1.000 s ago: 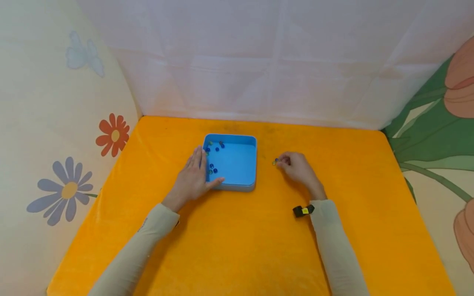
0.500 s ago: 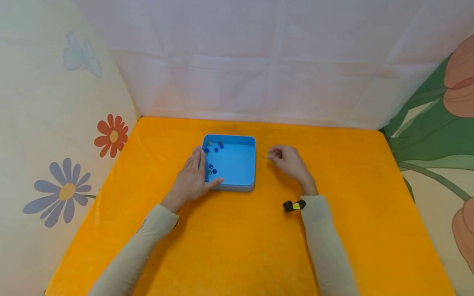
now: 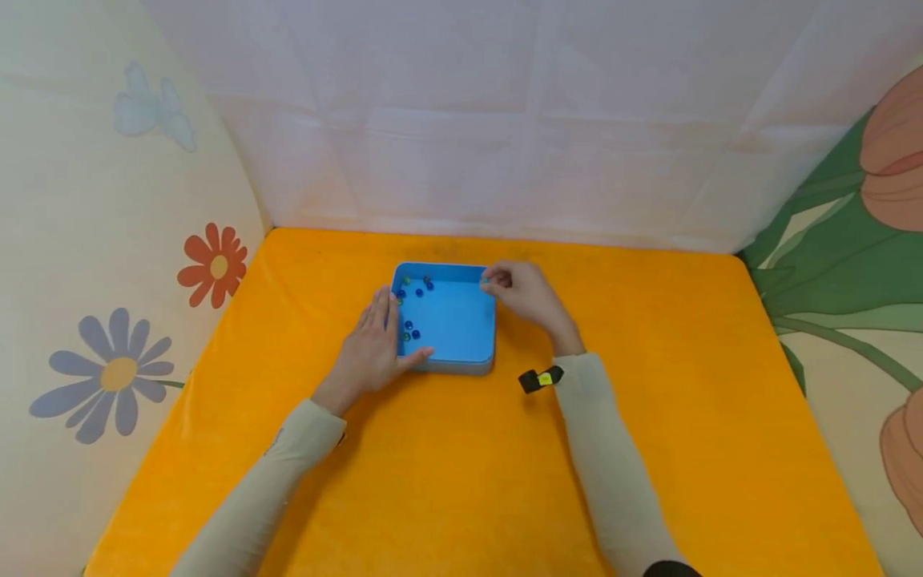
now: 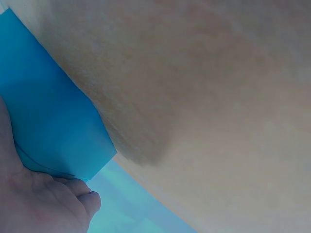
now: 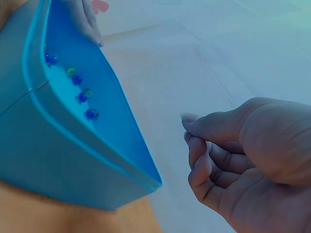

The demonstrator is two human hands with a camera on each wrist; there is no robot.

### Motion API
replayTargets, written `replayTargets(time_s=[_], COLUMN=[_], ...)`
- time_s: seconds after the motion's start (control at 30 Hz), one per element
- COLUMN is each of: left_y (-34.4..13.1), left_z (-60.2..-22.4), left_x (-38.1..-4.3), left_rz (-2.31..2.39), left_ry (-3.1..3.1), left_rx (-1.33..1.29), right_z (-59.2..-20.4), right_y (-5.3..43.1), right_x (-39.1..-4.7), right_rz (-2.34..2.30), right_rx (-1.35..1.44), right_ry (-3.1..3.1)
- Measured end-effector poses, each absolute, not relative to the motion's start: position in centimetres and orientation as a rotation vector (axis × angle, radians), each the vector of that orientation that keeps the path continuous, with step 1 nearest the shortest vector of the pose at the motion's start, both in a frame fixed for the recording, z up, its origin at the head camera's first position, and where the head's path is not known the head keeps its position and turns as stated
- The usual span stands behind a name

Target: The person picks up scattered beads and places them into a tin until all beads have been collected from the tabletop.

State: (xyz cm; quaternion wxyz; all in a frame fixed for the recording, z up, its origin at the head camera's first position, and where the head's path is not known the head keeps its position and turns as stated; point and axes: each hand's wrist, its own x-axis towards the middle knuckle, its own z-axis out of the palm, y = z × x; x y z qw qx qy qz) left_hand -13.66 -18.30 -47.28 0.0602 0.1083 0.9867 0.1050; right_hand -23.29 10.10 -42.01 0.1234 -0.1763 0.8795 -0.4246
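Observation:
A square blue box (image 3: pixel 461 320) stands on the table, several blue and yellow-green marbles (image 3: pixel 416 334) lying inside along its left part. My left hand (image 3: pixel 368 344) rests against the box's left side, fingers straight along the wall and thumb over the front rim. In the left wrist view that hand (image 4: pixel 43 199) touches the blue wall. My right hand (image 3: pixel 526 292) is at the box's right rim near the back corner, thumb and forefinger pinching a small marble mostly hidden by the fingertips. The right wrist view shows this hand (image 5: pixel 243 160) beside the box, its other fingers curled.
An orange cloth (image 3: pixel 447 465) covers the table. A pale curtain (image 3: pixel 505 120) hangs behind it, with flower-printed cloth (image 3: pixel 108 240) at the left and another floral cloth (image 3: pixel 851 224) at the right. A black strap end (image 3: pixel 539 379) sticks out by the right cuff.
My right hand has picked the marble up from the orange cloth and moved left and slightly away from me to the box's right rim. The left hand and the box have stayed in place.

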Motion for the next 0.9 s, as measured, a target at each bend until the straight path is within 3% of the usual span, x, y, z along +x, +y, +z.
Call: replayTargets(time_s=[0.53, 0.9], left_y=[-18.4, -18.4], left_z=[-47.4, -47.4], left_x=[-13.5, -13.5], left_rz=[0.303, 0.323], left_ry=[2.986, 2.986], left_rx=[0.319, 0.313], right_z=[-40.9, -42.1], right_y=[6.0, 4.6], right_x=[-25.7, -27.1], right_rz=[-1.153, -1.116], right_rx=[-0.561, -0.564], right_ry=[2.519, 2.488])
